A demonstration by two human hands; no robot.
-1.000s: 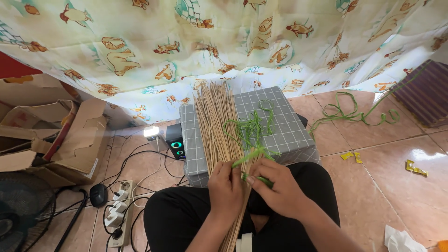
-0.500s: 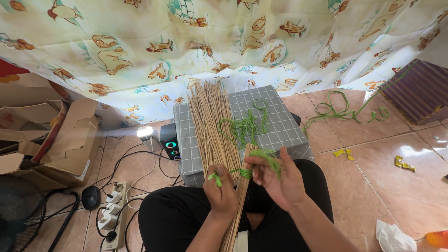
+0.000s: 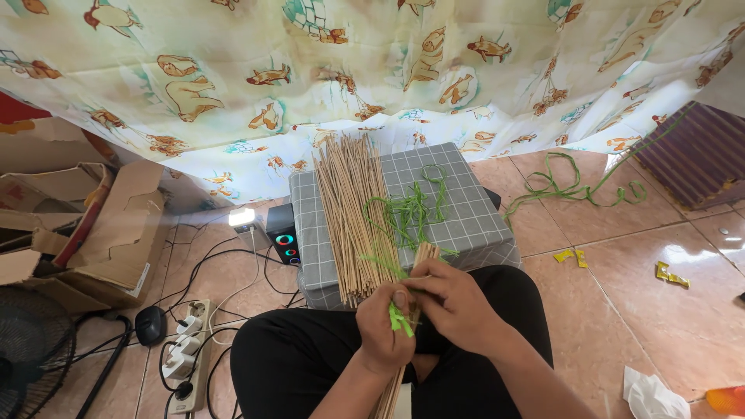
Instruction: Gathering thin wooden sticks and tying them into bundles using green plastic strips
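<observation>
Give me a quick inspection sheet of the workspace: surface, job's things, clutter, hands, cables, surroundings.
Surface: grey checked cushion on a tiled floor, in front of the lap.
Job's things: loose sticks fanned on the cushion; small stick bundle in both hands; green string lying on the cushion and running to the bundle.
Clutter: yellow scraps, white tissue, more green string on the floor.
Hands: left hand grips the bundle; right hand pinches it beside the string.
Cables: power strip with black leads, a mouse.
Surroundings: printed curtain, cardboard boxes, speaker, fan.
</observation>
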